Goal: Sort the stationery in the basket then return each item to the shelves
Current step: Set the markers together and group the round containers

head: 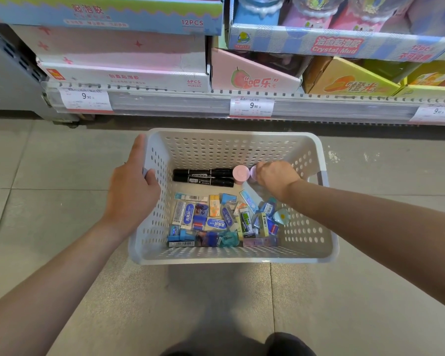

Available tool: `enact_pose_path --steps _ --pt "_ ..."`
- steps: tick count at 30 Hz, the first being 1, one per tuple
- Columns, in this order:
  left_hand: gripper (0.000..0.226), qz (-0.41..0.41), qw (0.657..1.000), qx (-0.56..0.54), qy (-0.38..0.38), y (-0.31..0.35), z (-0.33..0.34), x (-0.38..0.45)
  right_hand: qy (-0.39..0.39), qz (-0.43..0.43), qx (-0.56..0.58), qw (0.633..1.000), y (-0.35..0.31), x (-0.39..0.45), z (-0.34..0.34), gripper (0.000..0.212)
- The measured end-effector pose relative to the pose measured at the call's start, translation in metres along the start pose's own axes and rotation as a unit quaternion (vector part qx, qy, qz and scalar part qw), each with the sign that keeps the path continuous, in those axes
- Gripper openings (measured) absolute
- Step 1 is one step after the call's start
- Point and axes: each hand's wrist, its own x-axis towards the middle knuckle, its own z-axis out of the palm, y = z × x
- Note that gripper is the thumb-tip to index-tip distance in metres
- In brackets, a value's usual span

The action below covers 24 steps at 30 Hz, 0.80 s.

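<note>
A white perforated plastic basket [308, 242] sits on the grey tiled floor [49, 155] below the shelves [190, 101]. A heap of small packaged erasers [224, 219] fills its near end. The left hand [132, 186] curls its grip around the left rim; the right hand [275, 176] closes its grip on a lilac round container [253, 173], beside a pink one [240, 173] and two black markers [203, 177].

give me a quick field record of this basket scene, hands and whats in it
place: shop floor by a shelf
basket: white, perforated, on the floor
left hand: grips the basket's left rim
right hand: inside, on a purple round item
markers: two black, lying side by side at the far end
pink round item: beside the markers
erasers: mixed pile at the near end
</note>
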Motion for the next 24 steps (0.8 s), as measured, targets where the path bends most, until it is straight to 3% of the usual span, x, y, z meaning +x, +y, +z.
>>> enact_pose_path --steps 6,15,20,24 --pt "0.063 -0.003 1.000 -0.002 -0.004 0.002 -0.001 -0.001 0.013 -0.014 0.007 1.000 0.001 -0.007 -0.005 0.039" --pt "0.064 -0.001 1.000 -0.003 -0.002 0.003 -0.001 -0.001 -0.008 0.043 0.028 0.999 0.005 -0.002 -0.007 0.049" --pt "0.064 0.000 1.000 0.001 -0.003 0.002 -0.001 0.000 -0.018 0.031 0.085 0.996 0.013 -0.004 -0.013 0.031" --pt "0.065 -0.008 1.000 0.002 -0.003 0.004 0.000 -0.001 0.017 0.039 0.139 0.989 0.005 -0.021 -0.024 0.027"
